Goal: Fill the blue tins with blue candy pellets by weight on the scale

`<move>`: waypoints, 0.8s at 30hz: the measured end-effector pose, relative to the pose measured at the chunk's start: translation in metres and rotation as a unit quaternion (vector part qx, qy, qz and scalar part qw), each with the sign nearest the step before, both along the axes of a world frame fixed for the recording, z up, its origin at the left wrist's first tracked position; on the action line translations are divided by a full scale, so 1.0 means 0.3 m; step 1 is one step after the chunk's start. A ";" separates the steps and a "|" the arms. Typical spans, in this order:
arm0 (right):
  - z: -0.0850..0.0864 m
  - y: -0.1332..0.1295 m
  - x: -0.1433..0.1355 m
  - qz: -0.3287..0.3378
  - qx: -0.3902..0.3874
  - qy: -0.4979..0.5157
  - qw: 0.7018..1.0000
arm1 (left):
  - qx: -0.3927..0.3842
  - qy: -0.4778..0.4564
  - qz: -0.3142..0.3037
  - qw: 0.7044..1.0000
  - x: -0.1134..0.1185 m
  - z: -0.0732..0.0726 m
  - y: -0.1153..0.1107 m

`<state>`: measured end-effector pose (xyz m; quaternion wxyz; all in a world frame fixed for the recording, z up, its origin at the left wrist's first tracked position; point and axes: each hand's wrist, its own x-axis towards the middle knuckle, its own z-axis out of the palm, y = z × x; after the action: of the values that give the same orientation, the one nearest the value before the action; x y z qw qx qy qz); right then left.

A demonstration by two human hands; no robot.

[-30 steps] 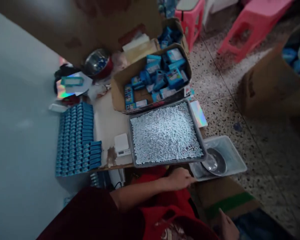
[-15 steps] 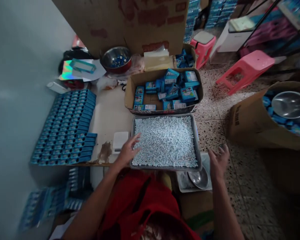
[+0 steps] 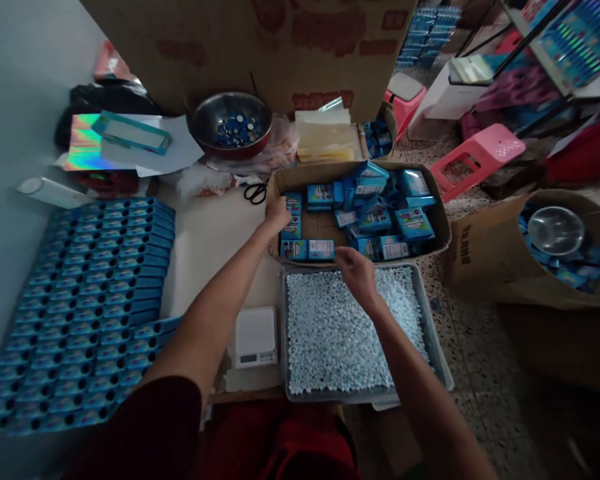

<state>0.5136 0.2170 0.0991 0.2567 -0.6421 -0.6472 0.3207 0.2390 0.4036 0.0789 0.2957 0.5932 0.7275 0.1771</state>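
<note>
My left hand (image 3: pixel 279 215) is at the left wall of an open cardboard carton (image 3: pixel 275 180), its closed fingers against a small blue box (image 3: pixel 293 220); whatever they grip is hidden. At the carton's front edge, my right hand (image 3: pixel 359 275) has its fingers curled beside the end of another blue box (image 3: pixel 321 249); I cannot make out what is in them. More small blue boxes (image 3: pixel 414 223) lie jumbled on the carton's right side. Under my right wrist is a grey tray (image 3: pixel 286 393) full of small pale-blue pellets (image 3: pixel 330 333).
Rows of blue boxes with round holes (image 3: pixel 85 307) cover the table's left. Nearby are a white scale (image 3: pixel 256 337), black scissors (image 3: pixel 255 193) and a metal bowl (image 3: pixel 200 130) of blue and white pieces. To the right stand a pink stool (image 3: pixel 495 143) and a large carton (image 3: pixel 470 253).
Both hands have moved forward, from either side of the pellet tray to the carton of blue boxes. The fingers, spread before, are now closed. The view has shifted closer to the table.
</note>
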 end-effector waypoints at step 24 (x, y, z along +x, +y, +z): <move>-0.040 0.401 -0.116 0.033 -0.251 -0.150 0.956 | 0.021 -0.551 -0.004 0.834 -0.162 -0.015 -0.090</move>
<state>0.4789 0.3374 0.0870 -0.0232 -0.7051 -0.5978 0.3806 0.1903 0.3767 0.0744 0.6358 0.4062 0.4382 0.4885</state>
